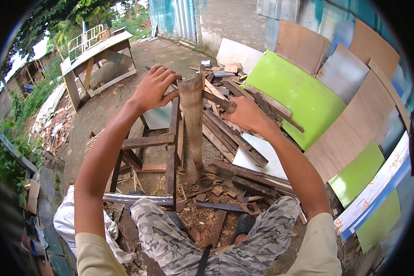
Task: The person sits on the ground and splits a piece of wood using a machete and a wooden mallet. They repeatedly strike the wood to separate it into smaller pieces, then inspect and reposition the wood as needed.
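Observation:
An upright length of bamboo (194, 124) stands on the ground in front of my knees. My left hand (154, 87) rests on its top edge, fingers curled over the rim. My right hand (246, 114) is shut on the wooden handle of a blade (215, 97), and the blade lies across the top of the bamboo. A hand saw (225, 207) with a dark handle lies on the ground between my legs.
A rough wooden frame (170, 142) stands just left of the bamboo. Dark planks (230, 138) are piled to the right. Green and brown boards (303, 92) lean on the wall. A wooden table (96, 55) stands far left. Wood chips litter the ground.

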`<action>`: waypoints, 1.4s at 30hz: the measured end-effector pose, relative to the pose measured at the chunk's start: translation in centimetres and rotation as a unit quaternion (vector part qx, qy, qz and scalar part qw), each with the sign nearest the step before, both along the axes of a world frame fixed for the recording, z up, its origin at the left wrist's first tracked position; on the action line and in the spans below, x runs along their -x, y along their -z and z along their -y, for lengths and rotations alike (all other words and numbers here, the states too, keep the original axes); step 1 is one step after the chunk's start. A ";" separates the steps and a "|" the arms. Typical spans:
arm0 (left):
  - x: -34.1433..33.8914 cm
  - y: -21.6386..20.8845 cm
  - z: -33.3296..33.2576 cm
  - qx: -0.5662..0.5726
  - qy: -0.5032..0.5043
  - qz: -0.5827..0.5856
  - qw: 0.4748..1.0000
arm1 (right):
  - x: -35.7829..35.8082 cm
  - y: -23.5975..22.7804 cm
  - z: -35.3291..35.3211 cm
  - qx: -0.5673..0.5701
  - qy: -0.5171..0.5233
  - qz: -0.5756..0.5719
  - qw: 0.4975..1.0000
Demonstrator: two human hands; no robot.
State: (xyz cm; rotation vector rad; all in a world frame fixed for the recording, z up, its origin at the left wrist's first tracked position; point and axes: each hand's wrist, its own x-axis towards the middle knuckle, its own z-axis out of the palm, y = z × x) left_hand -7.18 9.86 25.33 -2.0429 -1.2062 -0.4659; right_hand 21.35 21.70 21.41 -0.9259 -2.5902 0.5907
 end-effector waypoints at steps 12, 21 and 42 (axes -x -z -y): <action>0.5 0.8 0.4 -0.118 -0.071 0.023 0.990 | 3.7 2.6 -3.8 -0.168 -0.020 -0.098 0.981; 0.8 2.0 -1.1 -0.149 -0.095 0.094 0.980 | 4.7 1.7 -5.9 -0.241 -0.028 -0.074 0.967; 2.7 16.3 -3.9 -0.152 -0.211 0.274 0.926 | 4.0 11.4 -1.3 -0.015 0.007 0.070 0.997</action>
